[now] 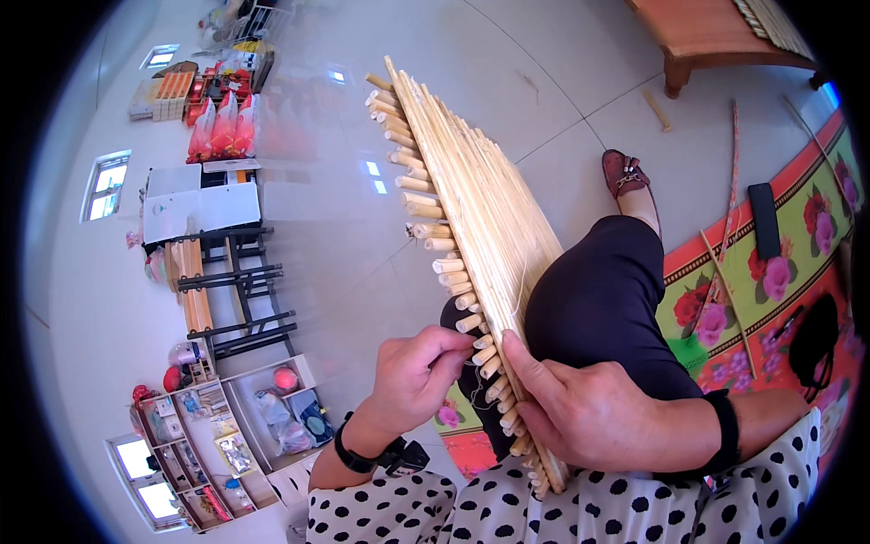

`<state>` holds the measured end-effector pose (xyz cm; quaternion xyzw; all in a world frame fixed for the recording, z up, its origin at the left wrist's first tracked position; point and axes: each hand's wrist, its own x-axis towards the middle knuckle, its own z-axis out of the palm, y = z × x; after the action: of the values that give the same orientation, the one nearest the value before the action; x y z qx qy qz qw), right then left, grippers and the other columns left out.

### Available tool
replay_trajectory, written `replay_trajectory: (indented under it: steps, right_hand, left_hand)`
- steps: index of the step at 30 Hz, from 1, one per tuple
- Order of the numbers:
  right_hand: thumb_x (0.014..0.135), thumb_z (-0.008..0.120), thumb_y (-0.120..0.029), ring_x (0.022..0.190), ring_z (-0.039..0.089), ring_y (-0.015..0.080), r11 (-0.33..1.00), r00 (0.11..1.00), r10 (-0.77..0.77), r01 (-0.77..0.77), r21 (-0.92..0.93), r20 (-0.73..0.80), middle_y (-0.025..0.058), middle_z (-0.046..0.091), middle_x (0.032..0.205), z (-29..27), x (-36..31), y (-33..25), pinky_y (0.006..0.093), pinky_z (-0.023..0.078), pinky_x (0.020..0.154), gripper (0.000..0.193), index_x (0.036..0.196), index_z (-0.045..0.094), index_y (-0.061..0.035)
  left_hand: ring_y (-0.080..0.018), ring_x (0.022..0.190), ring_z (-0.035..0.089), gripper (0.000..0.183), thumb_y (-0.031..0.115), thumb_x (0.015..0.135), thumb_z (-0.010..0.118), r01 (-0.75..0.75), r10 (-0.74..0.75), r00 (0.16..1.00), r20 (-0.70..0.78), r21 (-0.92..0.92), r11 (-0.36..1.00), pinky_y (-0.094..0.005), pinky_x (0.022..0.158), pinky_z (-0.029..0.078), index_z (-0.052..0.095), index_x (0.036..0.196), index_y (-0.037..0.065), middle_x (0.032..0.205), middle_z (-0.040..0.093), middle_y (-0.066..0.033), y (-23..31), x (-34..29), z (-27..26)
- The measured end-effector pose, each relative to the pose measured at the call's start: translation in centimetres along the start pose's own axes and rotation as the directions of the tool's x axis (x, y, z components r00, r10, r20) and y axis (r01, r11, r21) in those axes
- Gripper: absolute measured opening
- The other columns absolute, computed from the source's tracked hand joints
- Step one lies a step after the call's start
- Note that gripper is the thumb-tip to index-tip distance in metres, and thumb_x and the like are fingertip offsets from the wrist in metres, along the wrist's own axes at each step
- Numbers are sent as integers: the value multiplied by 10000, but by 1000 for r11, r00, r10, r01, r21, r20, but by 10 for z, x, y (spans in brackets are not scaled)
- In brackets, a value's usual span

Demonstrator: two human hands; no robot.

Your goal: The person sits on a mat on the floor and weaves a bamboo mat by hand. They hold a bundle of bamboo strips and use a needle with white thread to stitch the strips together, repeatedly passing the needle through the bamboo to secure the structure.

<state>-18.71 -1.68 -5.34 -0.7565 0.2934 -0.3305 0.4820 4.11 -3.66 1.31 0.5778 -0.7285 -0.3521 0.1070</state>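
A long panel of pale reed stalks [494, 208] lies slanted across my lap, its upper end narrowing to a point. Short cut stalk ends [424, 207] stick out along its left edge beside a flat border strip [458, 208]. My left hand [412, 376] is closed in a pinch at these ends, around its middle-lower part. What sits between those fingertips is too small to tell; a thin thread [478, 392] hangs just below them. My right hand [607, 417] grips the panel's lower part, thumb and fingers pressed on the border strip.
Floral cloth [775, 272] covers the right side, with a dark phone-like slab [766, 222] and a loose stick [729, 308] on it. A wooden table [725, 41] stands at far right. Shelves [208, 444], folded black-legged furniture [236, 281] and red-and-white bags [222, 127] line the left wall.
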Motion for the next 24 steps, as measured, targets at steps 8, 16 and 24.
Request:
replay_trajectory:
  steps: [8,16,24]
  right_hand:
    - [831,647,-61,557,610,248,1000,999,11,-10,-3,30,124,603,744,-2,-1,-2,346,511,473,710,1409,311,177]
    - [834,642,-59,582,630,271,1000,998,23,-24,12,57,147,627,780,-1,-2,-1,358,524,498,709,1412,304,175]
    - [870,627,-137,504,593,220,1000,999,-4,2,-31,-42,89,585,669,5,-2,0,350,478,416,648,1382,368,164]
  left_hand:
    - [-119,577,666,60,-31,915,607,164,-175,983,-61,-155,974,-250,517,510,565,952,-11,707,680,-78,15,2,15]
    - [-93,636,650,193,-42,945,566,324,-361,932,-33,-373,870,-246,549,524,384,953,21,723,637,-69,23,3,19]
    - [-93,672,635,209,-49,946,559,267,-309,949,-59,-368,891,-254,566,535,364,938,28,761,557,-50,25,3,21]
